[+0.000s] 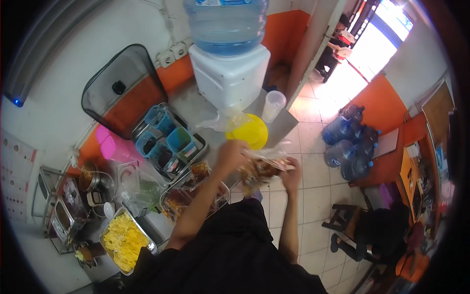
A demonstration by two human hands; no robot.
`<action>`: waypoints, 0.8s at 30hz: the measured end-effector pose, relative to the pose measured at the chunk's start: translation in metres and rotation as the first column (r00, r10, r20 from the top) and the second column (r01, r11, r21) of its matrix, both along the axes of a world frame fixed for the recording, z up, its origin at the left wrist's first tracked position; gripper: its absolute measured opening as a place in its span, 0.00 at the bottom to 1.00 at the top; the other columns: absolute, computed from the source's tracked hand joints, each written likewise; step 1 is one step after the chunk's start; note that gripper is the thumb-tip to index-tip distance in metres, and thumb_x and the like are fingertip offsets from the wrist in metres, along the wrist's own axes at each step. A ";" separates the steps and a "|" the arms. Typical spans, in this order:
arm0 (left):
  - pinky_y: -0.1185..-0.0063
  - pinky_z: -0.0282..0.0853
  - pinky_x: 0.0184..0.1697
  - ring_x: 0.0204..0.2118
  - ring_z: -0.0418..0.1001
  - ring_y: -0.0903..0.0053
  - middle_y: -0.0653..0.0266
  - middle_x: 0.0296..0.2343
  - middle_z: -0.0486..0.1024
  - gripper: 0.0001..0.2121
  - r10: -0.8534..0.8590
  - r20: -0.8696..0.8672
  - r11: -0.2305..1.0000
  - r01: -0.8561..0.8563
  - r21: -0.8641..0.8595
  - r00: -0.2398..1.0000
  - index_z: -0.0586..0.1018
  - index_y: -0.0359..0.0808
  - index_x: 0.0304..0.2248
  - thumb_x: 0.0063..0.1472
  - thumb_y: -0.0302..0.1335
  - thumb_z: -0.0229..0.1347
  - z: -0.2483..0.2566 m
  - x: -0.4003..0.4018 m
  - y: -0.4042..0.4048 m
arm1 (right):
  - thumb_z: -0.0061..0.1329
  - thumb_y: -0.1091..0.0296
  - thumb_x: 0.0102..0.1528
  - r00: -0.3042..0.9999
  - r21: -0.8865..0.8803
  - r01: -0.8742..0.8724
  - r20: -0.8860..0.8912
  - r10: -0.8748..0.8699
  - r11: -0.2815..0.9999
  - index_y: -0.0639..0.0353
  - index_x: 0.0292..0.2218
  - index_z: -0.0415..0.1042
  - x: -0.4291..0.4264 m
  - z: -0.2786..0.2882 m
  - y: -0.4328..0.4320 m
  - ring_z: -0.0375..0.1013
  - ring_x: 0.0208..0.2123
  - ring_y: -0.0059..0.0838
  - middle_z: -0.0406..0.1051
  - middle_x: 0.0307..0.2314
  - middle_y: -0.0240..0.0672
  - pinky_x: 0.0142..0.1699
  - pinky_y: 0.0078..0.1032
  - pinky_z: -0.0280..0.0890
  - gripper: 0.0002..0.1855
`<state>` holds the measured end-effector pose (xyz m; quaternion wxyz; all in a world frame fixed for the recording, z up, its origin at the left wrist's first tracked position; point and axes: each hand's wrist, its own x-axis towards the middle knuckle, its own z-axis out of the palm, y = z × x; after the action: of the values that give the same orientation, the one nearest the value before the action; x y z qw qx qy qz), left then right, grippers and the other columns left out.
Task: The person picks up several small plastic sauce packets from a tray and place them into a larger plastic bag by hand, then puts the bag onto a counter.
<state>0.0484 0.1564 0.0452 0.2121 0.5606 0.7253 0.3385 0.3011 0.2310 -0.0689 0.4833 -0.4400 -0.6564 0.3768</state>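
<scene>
Between my hands hangs a clear plastic bag (261, 169) with brown food inside, held up in front of my body. My left hand (234, 156) grips the bag's upper left edge. At its upper right side, my right hand (291, 175) is closed on the plastic. Just beyond the bag, a round yellow plastic lid or plate (253, 133) rests on the metal counter, partly covered by a crumpled clear bag (231, 120). Left of the bag, partly behind my left forearm, a metal tray (228, 187) contains several bags of reddish-brown food.
A water dispenser (229, 75) and a plastic cup (274, 106) stand at the counter's far end. Blue containers (180, 142) fill a tray on the left, near a pan of yellow food (125, 240). Water jugs (349, 141) crowd the tiled floor; a person (382, 231) sits at right.
</scene>
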 end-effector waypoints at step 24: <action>0.69 0.70 0.37 0.34 0.76 0.60 0.50 0.29 0.76 0.10 0.096 0.125 0.995 -0.100 0.023 0.987 0.78 0.29 0.36 0.60 0.27 0.54 -0.084 -0.054 -0.103 | 0.50 0.59 0.52 0.290 -0.149 -0.448 0.909 0.300 0.882 0.60 0.38 0.77 -0.255 -0.031 0.015 0.68 0.49 0.51 0.73 0.40 0.46 0.48 0.44 0.64 0.16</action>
<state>-0.0054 0.0533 -0.0390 0.2317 0.5052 0.7324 0.3933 0.0459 0.2461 -0.0998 -0.0316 -0.3728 -0.9183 0.1291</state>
